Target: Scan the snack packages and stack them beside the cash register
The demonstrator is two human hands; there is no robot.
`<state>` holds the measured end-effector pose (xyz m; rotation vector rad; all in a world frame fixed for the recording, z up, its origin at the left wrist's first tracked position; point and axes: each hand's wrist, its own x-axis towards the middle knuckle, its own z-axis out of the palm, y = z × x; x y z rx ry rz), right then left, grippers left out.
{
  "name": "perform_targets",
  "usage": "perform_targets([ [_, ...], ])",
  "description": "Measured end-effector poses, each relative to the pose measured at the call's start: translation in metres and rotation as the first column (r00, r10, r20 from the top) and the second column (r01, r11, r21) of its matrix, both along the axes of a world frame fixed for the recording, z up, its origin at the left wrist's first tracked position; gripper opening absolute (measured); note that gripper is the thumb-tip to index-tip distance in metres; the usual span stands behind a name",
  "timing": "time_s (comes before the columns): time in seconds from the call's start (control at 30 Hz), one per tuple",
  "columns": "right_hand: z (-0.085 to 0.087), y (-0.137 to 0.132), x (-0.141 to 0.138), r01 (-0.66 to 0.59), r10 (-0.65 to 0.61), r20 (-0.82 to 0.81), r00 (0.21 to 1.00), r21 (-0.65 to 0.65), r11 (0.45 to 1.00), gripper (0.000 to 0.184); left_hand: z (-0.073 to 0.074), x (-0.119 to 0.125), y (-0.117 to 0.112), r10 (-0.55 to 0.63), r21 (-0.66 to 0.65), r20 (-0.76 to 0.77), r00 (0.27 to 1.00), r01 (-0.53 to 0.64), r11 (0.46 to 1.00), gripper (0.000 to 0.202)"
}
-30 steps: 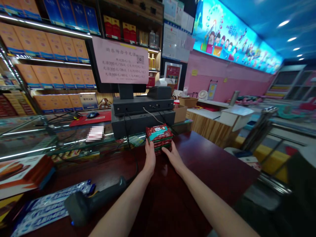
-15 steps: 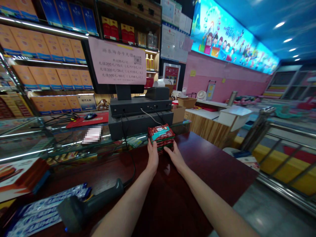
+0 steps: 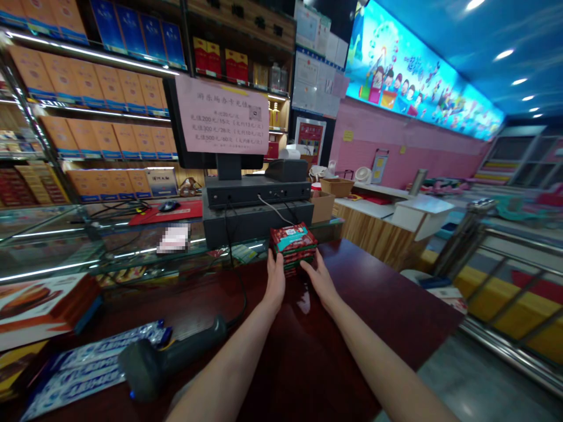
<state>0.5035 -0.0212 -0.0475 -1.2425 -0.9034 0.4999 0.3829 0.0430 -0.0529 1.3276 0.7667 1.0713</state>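
Observation:
A neat stack of red snack packets (image 3: 292, 239) with a teal label on top stands on the dark red-brown counter (image 3: 352, 305), close to the black cash drawer. My left hand (image 3: 275, 278) presses against the stack's left side, thumb towards me. On the opposite side my right hand (image 3: 320, 276) holds the stack, its thumb at the front face. Both hands grip the packets between them; the fingers behind are partly hidden. Left of my forearm lies a dark handheld barcode scanner (image 3: 171, 357), partly over blue and white long packets (image 3: 92, 369).
A monitor with a pink paper sign (image 3: 222, 114) rises above the cash drawer (image 3: 255, 220). At the left are a white and orange box (image 3: 39, 305) and a glass display case (image 3: 132, 258). A metal railing (image 3: 523, 252) runs at the right beyond the counter's edge.
The whole view has shifted slightly, so everything appears a little further right. Both hands stay on the stack of packets, which keeps its place by the cash drawer.

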Motion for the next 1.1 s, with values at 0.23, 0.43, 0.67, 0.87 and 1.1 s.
perform_targets([
  [0.23,0.002,-0.011,-0.001,0.100,-0.098,0.046,0.994,-0.042,0.994,0.083,0.009,-0.020,-0.003,0.056,-0.039,-0.032,0.998,-0.057,0.998,0.079],
  [0.43,0.004,-0.017,-0.011,0.118,-0.118,0.040,0.992,-0.005,0.993,0.084,0.028,-0.041,-0.011,0.081,-0.032,-0.035,0.996,-0.082,0.996,0.076],
  [0.67,0.013,-0.027,-0.039,0.094,-0.094,0.022,0.995,0.038,0.995,0.086,0.047,-0.071,-0.021,0.106,-0.004,-0.023,0.994,-0.106,0.994,0.070],
  [0.87,0.024,-0.031,-0.068,0.082,-0.082,0.027,0.996,0.009,0.997,0.088,0.063,-0.106,-0.022,0.128,0.040,-0.005,0.992,-0.127,0.991,0.064],
  [1.1,0.021,-0.020,-0.098,0.056,-0.054,0.054,0.997,-0.034,0.998,0.086,0.072,-0.140,-0.015,0.160,0.070,0.032,0.987,-0.162,0.984,0.061],
])
